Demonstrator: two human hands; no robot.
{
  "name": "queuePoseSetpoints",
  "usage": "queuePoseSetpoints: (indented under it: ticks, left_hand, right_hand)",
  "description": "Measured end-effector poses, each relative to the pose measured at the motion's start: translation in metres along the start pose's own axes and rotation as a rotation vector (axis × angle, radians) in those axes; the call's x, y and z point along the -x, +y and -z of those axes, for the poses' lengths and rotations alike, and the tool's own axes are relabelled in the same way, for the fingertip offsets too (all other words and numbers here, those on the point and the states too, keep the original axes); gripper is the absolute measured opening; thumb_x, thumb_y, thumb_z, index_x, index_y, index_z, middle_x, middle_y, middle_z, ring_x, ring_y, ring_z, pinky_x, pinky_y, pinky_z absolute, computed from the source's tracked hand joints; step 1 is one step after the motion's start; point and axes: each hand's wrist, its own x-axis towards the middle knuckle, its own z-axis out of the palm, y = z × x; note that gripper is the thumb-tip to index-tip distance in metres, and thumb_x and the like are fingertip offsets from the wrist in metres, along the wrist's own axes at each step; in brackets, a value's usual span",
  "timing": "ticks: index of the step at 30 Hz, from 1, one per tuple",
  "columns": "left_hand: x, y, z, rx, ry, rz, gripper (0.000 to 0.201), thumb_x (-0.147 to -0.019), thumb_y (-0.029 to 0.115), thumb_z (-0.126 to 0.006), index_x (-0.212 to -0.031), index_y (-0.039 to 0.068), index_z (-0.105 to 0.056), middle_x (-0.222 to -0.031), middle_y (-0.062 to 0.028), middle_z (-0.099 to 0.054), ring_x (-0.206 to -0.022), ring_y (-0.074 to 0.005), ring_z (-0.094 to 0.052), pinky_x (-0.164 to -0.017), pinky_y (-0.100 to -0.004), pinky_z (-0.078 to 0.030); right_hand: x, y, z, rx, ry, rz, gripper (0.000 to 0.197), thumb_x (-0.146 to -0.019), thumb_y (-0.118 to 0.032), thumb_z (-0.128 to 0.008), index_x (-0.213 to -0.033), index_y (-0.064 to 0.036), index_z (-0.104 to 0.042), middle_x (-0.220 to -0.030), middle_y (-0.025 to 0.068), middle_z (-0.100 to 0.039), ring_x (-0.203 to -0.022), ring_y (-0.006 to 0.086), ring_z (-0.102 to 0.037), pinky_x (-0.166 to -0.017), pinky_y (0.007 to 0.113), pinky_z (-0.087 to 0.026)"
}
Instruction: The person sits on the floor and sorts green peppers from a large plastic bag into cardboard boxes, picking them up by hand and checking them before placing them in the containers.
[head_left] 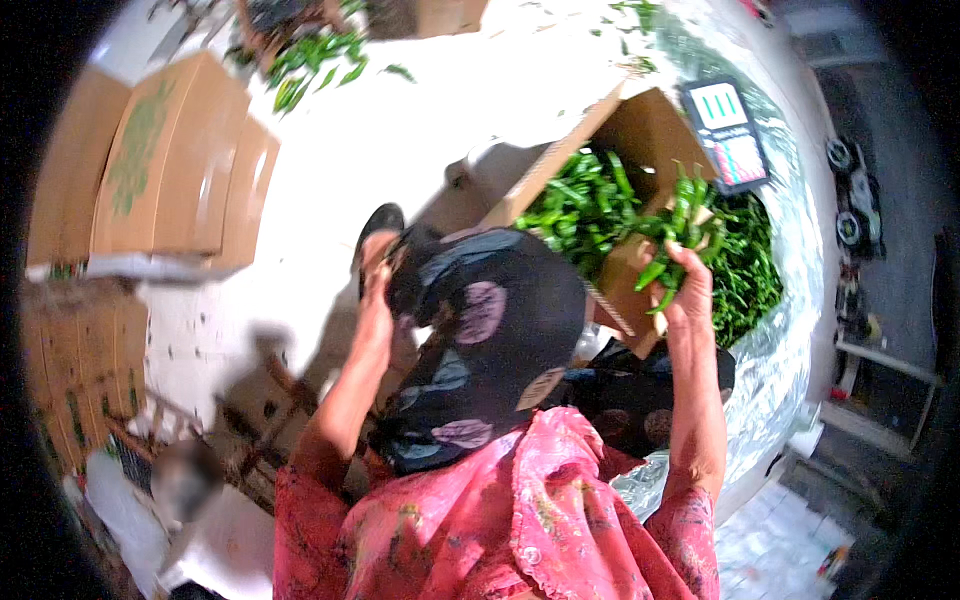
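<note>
Several long green chili peppers (688, 200) are gripped in my right hand (690, 280), which is raised over the right edge of an open cardboard box (560, 165). More green peppers (585, 205) partly fill that box. On the box's right lies a large heap of green peppers (748, 275). My left hand (376, 275) is low beside my knee, against the dark patterned trousers (480, 330). Blur and the cloth hide its fingers, and I see nothing held there.
Clear plastic sheeting (790, 320) spreads under the heap. A dark flat item with a white panel (725, 130) lies beyond it. Cardboard boxes (175, 160) stand at the left. Loose peppers (320, 65) are scattered at the far side, near another person's hand (262, 45).
</note>
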Motion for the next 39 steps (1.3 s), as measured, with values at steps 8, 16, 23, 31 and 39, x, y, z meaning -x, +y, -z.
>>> queuePoseSetpoints:
  ticks: [8, 16, 23, 31, 39]
  left_hand:
    - [0.023, 0.208, -0.052, -0.102, -0.222, -0.452, 0.035, -0.097, 0.015, -0.052, -0.127, -0.003, -0.055, -0.12, -0.0159, -0.062, -0.116, -0.0215, -0.057, -0.1, -0.0345, -0.044]
    - [-0.026, 0.236, -0.241, -0.261, -0.662, -0.284, 0.054, -0.094, 0.037, -0.062, -0.126, -0.005, -0.052, -0.121, -0.0154, -0.059, -0.112, -0.017, -0.056, -0.095, -0.0322, -0.047]
    - [-0.08, 0.217, -0.273, 0.405, -0.702, -0.015, 0.023, -0.094, 0.017, -0.064, -0.109, 0.001, -0.058, -0.097, -0.0081, -0.066, -0.09, -0.0172, -0.064, -0.086, -0.0328, -0.055]
    - [-0.118, 0.203, -0.249, 0.502, -0.732, 0.138, 0.017, -0.098, 0.014, -0.056, -0.107, 0.0, -0.059, -0.105, -0.0111, -0.064, -0.099, -0.0207, -0.063, -0.093, -0.0372, -0.052]
    - [-0.128, 0.213, -0.231, 0.165, -0.619, 0.051, 0.03, -0.1, 0.013, -0.05, -0.123, -0.006, -0.052, -0.105, -0.0151, -0.063, -0.09, -0.0229, -0.066, -0.085, -0.0365, -0.056]
  right_hand:
    - [0.032, -0.037, -0.003, -0.168, -0.177, 0.028, 0.029, -0.077, -0.005, -0.07, -0.104, 0.0045, -0.062, -0.091, 0.013, -0.068, -0.08, 0.0249, -0.068, -0.08, 0.04, -0.058]
    - [0.066, -0.077, -0.035, 0.013, -0.436, 0.135, 0.059, -0.075, -0.004, -0.071, -0.131, -0.0009, -0.051, -0.116, 0.0102, -0.064, -0.098, 0.0202, -0.065, -0.091, 0.035, -0.052]
    - [0.027, -0.06, -0.001, -0.157, -0.399, -0.124, 0.062, -0.082, -0.003, -0.067, -0.139, -0.003, -0.045, -0.126, 0.0166, -0.06, -0.11, 0.0244, -0.063, -0.094, 0.038, -0.053]
    - [0.013, -0.052, 0.002, -0.186, -0.317, -0.225, 0.05, -0.083, -0.004, -0.068, -0.13, -0.0047, -0.051, -0.118, 0.0169, -0.063, -0.099, 0.024, -0.067, -0.078, 0.033, -0.057]
    - [0.006, -0.043, 0.017, 0.128, -0.144, -0.269, 0.038, -0.088, -0.008, -0.066, -0.123, -0.0011, -0.052, -0.106, 0.0078, -0.063, -0.093, 0.0185, -0.065, -0.078, 0.031, -0.052]
